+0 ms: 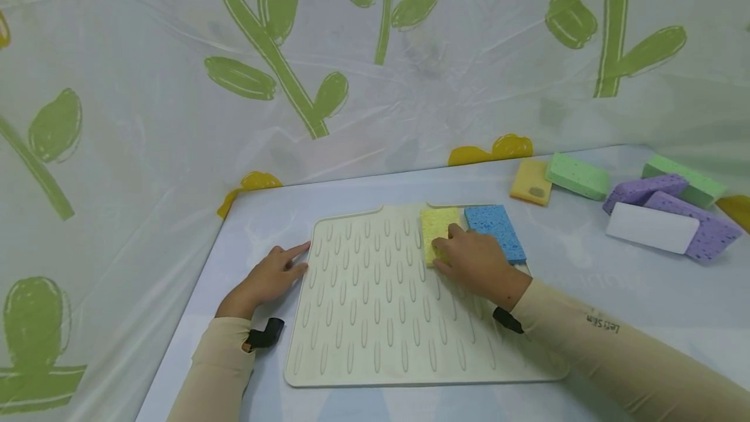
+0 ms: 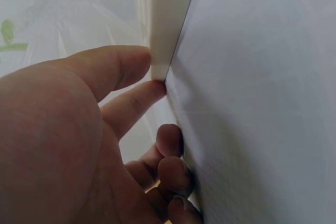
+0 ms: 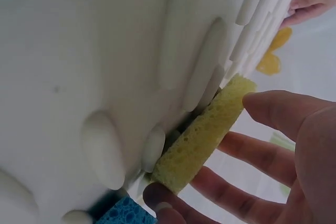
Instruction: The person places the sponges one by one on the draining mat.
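Note:
A cream drying mat (image 1: 351, 363) with raised oval ridges lies on the table. My right hand (image 1: 476, 262) grips a yellow sponge (image 1: 430, 223) on the mat's upper right part. In the right wrist view, the thumb and fingers span that sponge (image 3: 207, 129) at its edges. A blue sponge (image 1: 498, 233) lies just right of it, partly behind the hand. At the mat's left edge, my left hand (image 1: 269, 279) touches the rim with thumb and index fingertip. The left wrist view shows these two at the mat's side (image 2: 170, 14), the other fingers bent near the tabletop.
At the back right lie a yellow-orange sponge (image 1: 530, 181) with a dark spot and a green sponge (image 1: 577, 176). Farther right is a pile with purple sponges (image 1: 711, 230), another green sponge (image 1: 691, 181) and a white block (image 1: 652, 226). A leaf-patterned sheet (image 1: 146, 148) hangs behind the table.

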`<state>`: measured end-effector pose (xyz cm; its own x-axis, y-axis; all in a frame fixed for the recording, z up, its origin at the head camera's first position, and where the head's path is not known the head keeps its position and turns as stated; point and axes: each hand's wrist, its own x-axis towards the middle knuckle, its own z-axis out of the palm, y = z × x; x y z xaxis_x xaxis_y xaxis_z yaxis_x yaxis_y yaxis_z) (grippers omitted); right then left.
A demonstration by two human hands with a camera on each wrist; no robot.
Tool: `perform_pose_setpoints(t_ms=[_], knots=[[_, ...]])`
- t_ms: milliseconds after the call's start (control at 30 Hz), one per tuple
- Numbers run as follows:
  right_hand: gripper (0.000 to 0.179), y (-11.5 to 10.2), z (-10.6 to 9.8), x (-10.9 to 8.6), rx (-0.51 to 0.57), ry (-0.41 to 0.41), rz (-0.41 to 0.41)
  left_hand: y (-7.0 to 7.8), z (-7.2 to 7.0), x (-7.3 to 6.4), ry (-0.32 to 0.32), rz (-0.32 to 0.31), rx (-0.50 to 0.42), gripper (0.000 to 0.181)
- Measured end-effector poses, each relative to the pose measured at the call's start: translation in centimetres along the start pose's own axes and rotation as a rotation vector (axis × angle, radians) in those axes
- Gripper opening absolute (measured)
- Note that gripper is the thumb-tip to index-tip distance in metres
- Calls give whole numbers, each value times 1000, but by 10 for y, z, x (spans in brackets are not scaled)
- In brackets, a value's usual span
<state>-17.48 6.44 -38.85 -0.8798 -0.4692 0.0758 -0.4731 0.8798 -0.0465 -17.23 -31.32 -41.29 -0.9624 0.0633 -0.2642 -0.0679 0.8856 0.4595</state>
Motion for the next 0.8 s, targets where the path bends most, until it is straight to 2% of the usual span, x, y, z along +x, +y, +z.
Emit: perform_pose_setpoints(t_ms=[267, 433, 800], knots=[[32, 3, -4, -2, 12, -37, -19, 1, 0, 0, 1, -2, 3, 56], [33, 6, -5, -4, 65, -33, -1, 2, 0, -1, 3, 0, 2, 55], [32, 23, -13, -15, 76, 183, -61, 2, 0, -1, 2, -6, 1, 55]])
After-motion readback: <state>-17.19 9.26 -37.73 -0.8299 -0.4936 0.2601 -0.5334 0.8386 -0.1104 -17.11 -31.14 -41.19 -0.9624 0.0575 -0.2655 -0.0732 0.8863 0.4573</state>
